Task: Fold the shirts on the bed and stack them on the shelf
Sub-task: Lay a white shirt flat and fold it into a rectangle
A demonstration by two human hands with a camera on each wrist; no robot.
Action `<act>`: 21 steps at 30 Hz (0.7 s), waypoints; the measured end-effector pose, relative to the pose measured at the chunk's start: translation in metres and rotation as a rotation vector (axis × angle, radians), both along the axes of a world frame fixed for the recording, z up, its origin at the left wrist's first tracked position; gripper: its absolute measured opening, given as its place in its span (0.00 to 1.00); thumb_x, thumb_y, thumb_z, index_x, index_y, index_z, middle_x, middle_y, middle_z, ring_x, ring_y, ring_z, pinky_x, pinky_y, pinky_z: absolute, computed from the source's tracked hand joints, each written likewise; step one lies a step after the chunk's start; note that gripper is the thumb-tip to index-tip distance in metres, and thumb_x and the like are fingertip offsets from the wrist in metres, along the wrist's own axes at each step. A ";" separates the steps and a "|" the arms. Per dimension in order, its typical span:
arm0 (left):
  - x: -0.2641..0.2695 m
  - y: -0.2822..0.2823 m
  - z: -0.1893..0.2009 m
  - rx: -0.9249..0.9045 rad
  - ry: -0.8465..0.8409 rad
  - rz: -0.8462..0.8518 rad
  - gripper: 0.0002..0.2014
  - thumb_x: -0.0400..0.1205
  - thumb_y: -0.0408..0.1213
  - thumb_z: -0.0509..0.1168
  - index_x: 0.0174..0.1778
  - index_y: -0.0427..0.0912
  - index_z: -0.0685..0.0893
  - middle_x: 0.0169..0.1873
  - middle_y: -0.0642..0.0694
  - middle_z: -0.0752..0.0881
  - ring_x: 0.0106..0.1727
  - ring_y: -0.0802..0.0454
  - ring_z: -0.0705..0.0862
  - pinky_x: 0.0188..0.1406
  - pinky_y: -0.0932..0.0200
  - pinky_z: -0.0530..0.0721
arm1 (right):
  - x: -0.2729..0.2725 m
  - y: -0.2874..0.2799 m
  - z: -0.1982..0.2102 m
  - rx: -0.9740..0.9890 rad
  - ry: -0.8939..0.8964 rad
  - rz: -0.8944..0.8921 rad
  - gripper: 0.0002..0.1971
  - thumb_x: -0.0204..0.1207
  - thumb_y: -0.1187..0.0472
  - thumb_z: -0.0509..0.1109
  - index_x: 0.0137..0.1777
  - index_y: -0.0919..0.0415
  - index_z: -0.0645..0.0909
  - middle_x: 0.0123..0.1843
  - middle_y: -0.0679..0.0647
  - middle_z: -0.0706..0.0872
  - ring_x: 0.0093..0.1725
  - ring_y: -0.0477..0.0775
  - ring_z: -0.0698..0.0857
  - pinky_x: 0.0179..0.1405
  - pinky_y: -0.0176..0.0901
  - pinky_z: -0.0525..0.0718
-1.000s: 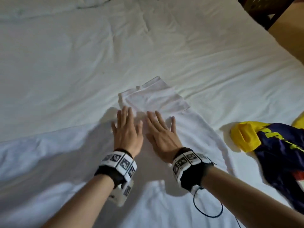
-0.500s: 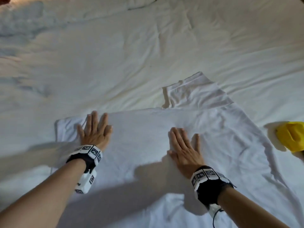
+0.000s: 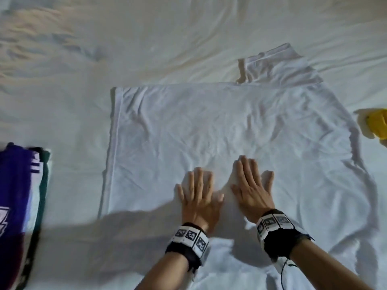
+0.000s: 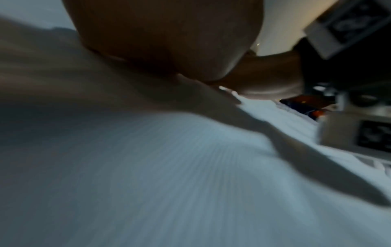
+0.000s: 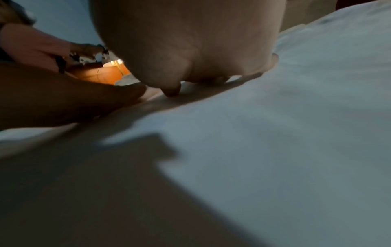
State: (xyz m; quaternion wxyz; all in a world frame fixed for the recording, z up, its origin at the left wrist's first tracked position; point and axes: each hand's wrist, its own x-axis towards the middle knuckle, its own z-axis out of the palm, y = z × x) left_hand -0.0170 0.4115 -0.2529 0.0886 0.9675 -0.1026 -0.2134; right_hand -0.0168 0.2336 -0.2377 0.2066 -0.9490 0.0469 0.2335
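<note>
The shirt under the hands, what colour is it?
The shirt is plain white, clearest in the head view.

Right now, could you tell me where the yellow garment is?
In the head view, the yellow garment lies at the far right edge on the bed sheet, just beyond the white shirt.

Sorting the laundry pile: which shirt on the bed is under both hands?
The white shirt, spread flat mid-bed; the purple shirt and yellow garment lie untouched at the edges.

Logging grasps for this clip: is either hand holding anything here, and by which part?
Nothing is held. The left hand and right hand lie flat, fingers straight, pressing on the middle of the spread white cotton shirt.
</note>
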 end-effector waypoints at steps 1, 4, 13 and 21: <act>-0.007 0.025 -0.002 0.022 0.009 0.023 0.33 0.86 0.61 0.36 0.86 0.50 0.53 0.85 0.42 0.55 0.86 0.39 0.51 0.77 0.25 0.48 | -0.018 -0.001 -0.001 0.003 0.020 -0.001 0.34 0.82 0.41 0.41 0.83 0.46 0.30 0.82 0.40 0.23 0.81 0.46 0.23 0.75 0.69 0.23; -0.017 0.123 -0.005 0.138 0.000 0.182 0.35 0.84 0.63 0.33 0.86 0.51 0.55 0.86 0.45 0.48 0.86 0.42 0.47 0.79 0.26 0.45 | -0.059 -0.010 -0.002 0.019 0.044 -0.070 0.35 0.80 0.35 0.39 0.82 0.42 0.29 0.82 0.39 0.24 0.80 0.44 0.22 0.75 0.65 0.22; -0.064 0.121 0.030 0.075 0.010 0.244 0.41 0.78 0.65 0.35 0.86 0.47 0.50 0.86 0.47 0.44 0.86 0.48 0.40 0.78 0.30 0.38 | -0.163 -0.045 0.017 -0.040 0.114 -0.098 0.43 0.74 0.29 0.35 0.85 0.50 0.32 0.83 0.43 0.25 0.80 0.45 0.22 0.80 0.63 0.28; -0.157 -0.063 0.045 -0.256 0.166 -0.306 0.39 0.77 0.57 0.50 0.83 0.39 0.63 0.84 0.44 0.58 0.85 0.45 0.54 0.82 0.35 0.55 | -0.249 -0.077 0.041 -0.050 0.136 -0.022 0.64 0.59 0.24 0.67 0.86 0.55 0.37 0.84 0.48 0.29 0.84 0.53 0.31 0.80 0.66 0.33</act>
